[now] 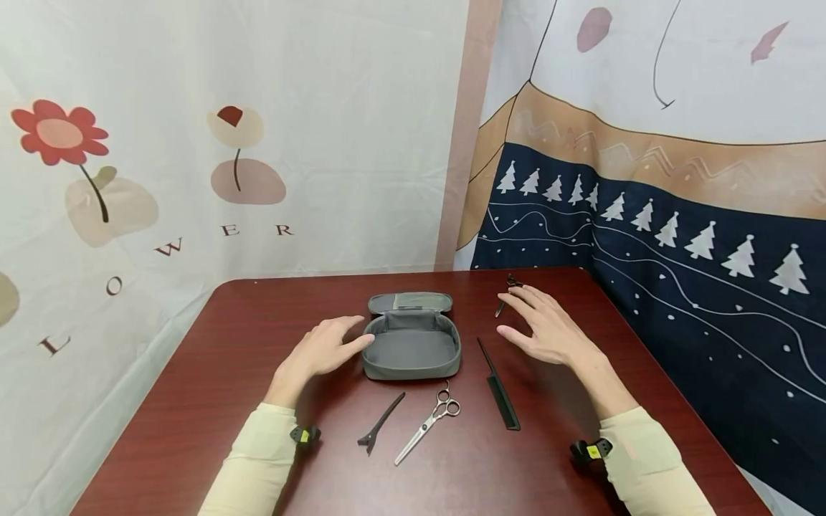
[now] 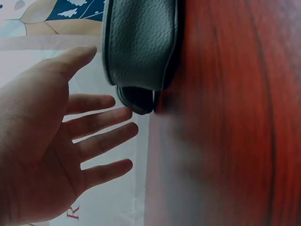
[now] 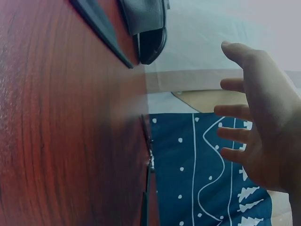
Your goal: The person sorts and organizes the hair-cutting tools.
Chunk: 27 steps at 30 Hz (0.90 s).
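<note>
A grey zip case stands on the table with its lid folded back and no items inside. My left hand is at its left side, fingers spread and holding nothing; in the left wrist view the thumb points toward the case wall. My right hand hovers with relaxed fingers over a dark pair of scissors at the back right, partly covering them. A black tail comb lies right of the case. In front are silver scissors and a dark hair clip.
The dark red wooden table reaches back to a pale printed curtain. Along the right edge hangs a navy cloth with white trees. Small black devices sit on both wrists.
</note>
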Each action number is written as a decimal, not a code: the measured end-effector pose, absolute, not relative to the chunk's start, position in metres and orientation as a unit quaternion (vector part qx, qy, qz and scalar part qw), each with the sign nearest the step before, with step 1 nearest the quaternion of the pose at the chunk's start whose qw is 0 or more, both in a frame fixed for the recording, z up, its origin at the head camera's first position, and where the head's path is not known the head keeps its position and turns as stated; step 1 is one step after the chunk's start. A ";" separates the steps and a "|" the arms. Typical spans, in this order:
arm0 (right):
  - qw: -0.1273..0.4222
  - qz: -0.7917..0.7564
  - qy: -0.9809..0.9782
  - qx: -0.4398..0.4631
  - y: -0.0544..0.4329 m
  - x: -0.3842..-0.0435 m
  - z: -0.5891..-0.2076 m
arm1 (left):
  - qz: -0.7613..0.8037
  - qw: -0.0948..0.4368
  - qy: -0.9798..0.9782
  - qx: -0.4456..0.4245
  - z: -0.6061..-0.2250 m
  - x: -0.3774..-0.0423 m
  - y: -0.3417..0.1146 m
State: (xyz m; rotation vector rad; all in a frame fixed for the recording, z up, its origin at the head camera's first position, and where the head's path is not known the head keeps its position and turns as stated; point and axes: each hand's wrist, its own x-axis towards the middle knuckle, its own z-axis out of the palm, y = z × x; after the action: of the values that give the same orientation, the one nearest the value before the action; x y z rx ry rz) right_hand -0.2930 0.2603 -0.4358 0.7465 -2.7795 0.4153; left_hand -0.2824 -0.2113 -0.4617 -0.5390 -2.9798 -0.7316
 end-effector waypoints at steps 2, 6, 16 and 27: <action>0.116 0.148 -0.948 0.257 0.260 -0.292 -0.434 | -0.238 0.019 -0.955 -0.176 -0.463 -0.283 -0.208; 0.117 0.148 -0.947 0.260 0.260 -0.290 -0.433 | -0.243 0.036 -0.953 -0.180 -0.465 -0.284 -0.198; 0.107 0.155 -0.942 0.279 0.255 -0.279 -0.432 | -0.226 0.084 -0.954 -0.178 -0.474 -0.290 -0.183; 0.105 0.180 -0.912 0.354 0.230 -0.259 -0.430 | -0.228 0.098 -0.953 -0.173 -0.475 -0.289 -0.181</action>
State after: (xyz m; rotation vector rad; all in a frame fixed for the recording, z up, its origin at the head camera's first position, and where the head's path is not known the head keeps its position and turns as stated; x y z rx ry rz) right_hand -0.2589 0.2305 -0.4297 1.0435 -2.6880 0.5304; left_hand -0.2893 -0.1806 -0.4753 -0.5128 -2.8210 -0.6754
